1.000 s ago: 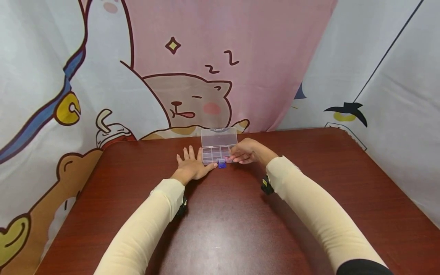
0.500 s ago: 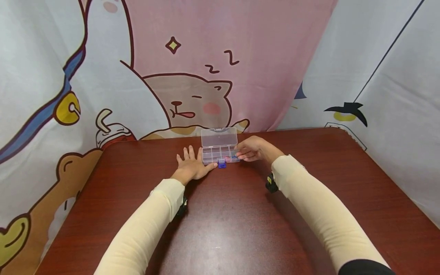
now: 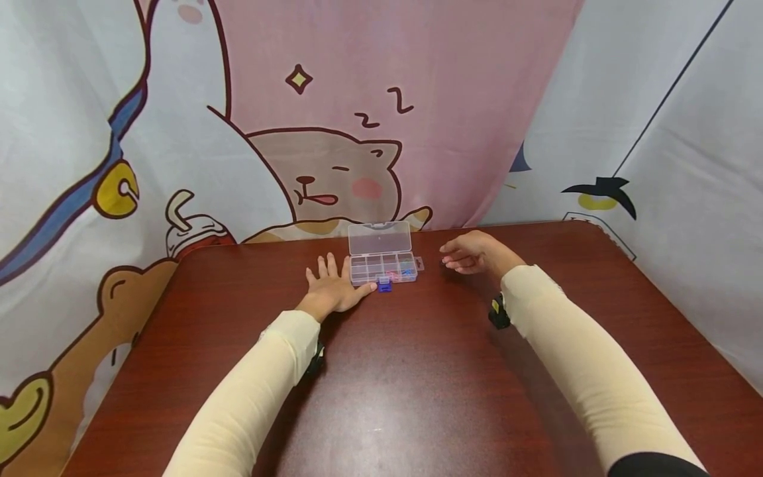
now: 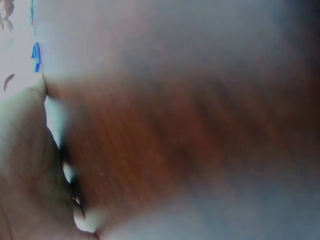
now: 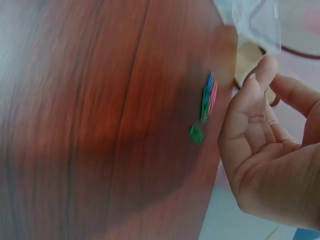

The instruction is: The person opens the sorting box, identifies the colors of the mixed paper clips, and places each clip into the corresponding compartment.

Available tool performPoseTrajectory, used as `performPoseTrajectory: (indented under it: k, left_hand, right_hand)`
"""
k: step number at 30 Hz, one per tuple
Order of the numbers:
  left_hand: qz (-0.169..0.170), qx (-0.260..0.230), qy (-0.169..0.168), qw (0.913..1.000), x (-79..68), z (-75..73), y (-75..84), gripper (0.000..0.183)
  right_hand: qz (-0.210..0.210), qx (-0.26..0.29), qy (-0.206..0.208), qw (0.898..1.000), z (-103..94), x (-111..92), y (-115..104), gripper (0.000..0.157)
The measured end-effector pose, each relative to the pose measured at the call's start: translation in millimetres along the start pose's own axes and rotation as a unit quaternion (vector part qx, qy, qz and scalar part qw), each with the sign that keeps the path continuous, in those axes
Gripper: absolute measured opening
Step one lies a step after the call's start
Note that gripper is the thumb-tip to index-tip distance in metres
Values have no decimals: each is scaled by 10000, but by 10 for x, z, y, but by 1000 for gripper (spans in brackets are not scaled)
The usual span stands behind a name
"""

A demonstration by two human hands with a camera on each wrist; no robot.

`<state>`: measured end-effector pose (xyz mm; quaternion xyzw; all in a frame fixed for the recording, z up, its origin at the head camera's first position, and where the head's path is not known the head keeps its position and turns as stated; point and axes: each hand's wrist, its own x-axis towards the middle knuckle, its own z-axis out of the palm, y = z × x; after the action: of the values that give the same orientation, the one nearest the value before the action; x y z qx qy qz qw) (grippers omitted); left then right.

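Note:
A clear plastic compartment box stands near the table's far edge, its lid raised. Pink clips and blue clips lie in its front right compartments. My left hand rests on the table with fingers spread, thumb tip at the box's front beside the blue latch. To the right of the box, my right hand hovers with loosely bent fingers and nothing visible in them. Below it in the right wrist view lie green, blue and pink paper clips, a separate green clip close by.
The brown wooden table spreads wide in front of the box. A cartoon-printed curtain hangs right behind its far edge. A clear tab sticks out from the box's right side.
My right hand has moved from over the box's right compartments out to the right, uncovering the blue clips and the side tab. The left hand stays where it was.

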<state>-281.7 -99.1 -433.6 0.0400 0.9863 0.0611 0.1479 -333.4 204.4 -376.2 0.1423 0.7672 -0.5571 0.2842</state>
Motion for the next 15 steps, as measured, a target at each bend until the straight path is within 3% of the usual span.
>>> performPoseTrajectory:
  k: [5, 15]
  left_hand:
    - [-2, -18, -29, 10000, -17, 3, -7, 102]
    - [0, 42, -30, 10000, 9, -5, -2, 102]
  right_hand:
    - [160, 24, 71, 9998, -175, -16, 96, 28]
    - [238, -255, 315, 9989, -344, 4, 257, 29]
